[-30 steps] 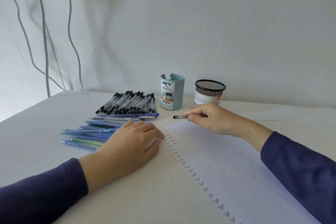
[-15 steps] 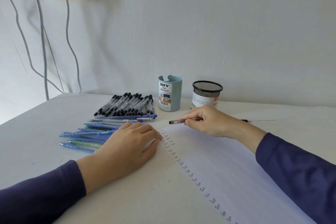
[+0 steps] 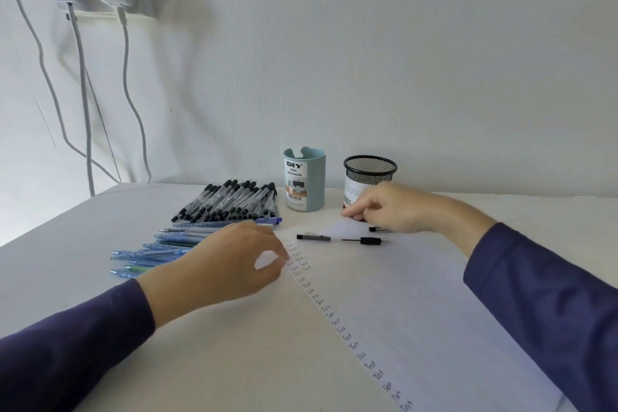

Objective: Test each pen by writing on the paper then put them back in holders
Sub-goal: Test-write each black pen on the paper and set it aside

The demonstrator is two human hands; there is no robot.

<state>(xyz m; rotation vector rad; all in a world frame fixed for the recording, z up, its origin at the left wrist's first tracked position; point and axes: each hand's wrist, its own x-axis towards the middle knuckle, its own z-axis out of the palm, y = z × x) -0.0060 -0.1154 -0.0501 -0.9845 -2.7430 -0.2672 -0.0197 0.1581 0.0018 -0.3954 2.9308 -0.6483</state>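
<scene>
Under your left hand (image 3: 227,264) the paper (image 3: 418,294) looks matt and smooth. Just behind your right hand (image 3: 391,211) the black holder (image 3: 369,170) is open wire mesh, metal by its look. Beside it the pale blue holder (image 3: 316,177) is smooth plastic with a glossy label (image 3: 294,184). Your sleeves (image 3: 67,354) are soft dark cloth.

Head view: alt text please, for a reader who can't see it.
A black pen lies on lined paper with a column of handwritten "Test" down its left edge. The left hand rests at that edge; the right hand is in front of a mesh holder, near a blue holder. More pens lie piled at left.
</scene>
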